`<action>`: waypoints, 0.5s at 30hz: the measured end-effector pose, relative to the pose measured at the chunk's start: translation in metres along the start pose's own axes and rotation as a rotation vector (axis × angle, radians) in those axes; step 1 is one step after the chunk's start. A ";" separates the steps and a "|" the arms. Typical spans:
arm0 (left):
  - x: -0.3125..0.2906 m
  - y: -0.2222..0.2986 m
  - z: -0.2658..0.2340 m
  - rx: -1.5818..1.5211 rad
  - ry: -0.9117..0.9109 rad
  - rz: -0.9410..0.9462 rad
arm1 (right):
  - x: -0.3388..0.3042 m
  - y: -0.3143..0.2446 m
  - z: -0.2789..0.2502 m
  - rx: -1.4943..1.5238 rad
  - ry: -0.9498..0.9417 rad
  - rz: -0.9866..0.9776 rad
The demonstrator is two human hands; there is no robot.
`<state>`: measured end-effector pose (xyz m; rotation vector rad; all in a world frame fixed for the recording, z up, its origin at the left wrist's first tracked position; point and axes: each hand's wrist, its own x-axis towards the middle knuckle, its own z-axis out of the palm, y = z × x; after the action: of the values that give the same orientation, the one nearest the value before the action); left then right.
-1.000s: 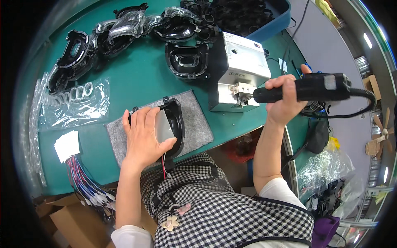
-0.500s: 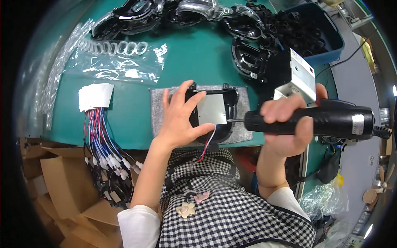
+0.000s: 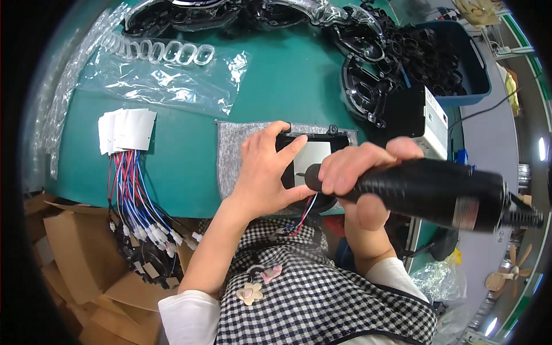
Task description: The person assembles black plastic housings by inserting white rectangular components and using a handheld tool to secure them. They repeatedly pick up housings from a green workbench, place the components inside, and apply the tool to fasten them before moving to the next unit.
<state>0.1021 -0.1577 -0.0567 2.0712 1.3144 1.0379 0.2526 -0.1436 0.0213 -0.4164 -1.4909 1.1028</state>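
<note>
Shifted left across the white panel (image 3: 316,154) is the black driver (image 3: 428,194), gripped by the right hand (image 3: 357,172); tip contact is unclear. The left hand (image 3: 263,172) spreads over the black housing (image 3: 340,141) on grey matting (image 3: 230,164). Beyond, a blue bin (image 3: 471,99) holds black parts (image 3: 434,63).

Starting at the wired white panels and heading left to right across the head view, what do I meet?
Stack of white wired panels, left hand, single pale panel, right hand gripping black electric screwdriver, brown-bladed fan.

Black housing (image 3: 289,172) partly hidden, power screwdriver (image 3: 434,195) blurred
</note>
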 end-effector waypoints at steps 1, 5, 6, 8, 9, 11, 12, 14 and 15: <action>0.000 0.000 0.000 -0.009 -0.006 -0.004 | 0.005 0.000 -0.005 -0.021 -0.142 -0.034; -0.002 -0.002 0.003 0.003 0.005 0.006 | 0.024 0.007 -0.008 0.029 -0.472 -0.058; -0.002 -0.003 0.001 0.001 0.006 0.011 | 0.027 0.009 -0.007 0.073 -0.526 -0.039; -0.004 -0.002 0.001 0.010 0.011 0.010 | 0.030 0.016 -0.011 0.160 -0.586 -0.011; -0.004 -0.001 0.002 0.023 0.017 0.009 | 0.030 0.017 -0.013 0.187 -0.593 -0.008; -0.004 0.001 0.002 0.025 0.015 0.003 | 0.028 0.018 -0.014 0.210 -0.540 -0.010; -0.005 0.001 0.001 0.021 0.009 -0.002 | 0.024 0.018 -0.013 0.210 -0.480 -0.020; -0.005 -0.001 0.001 0.021 0.001 -0.009 | 0.012 0.017 -0.007 0.119 -0.290 -0.065; -0.004 -0.001 0.001 0.025 0.002 -0.012 | 0.006 0.014 -0.006 0.030 -0.186 -0.085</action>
<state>0.1011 -0.1611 -0.0596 2.0788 1.3454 1.0242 0.2523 -0.1294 0.0125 -0.2318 -1.6370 1.1189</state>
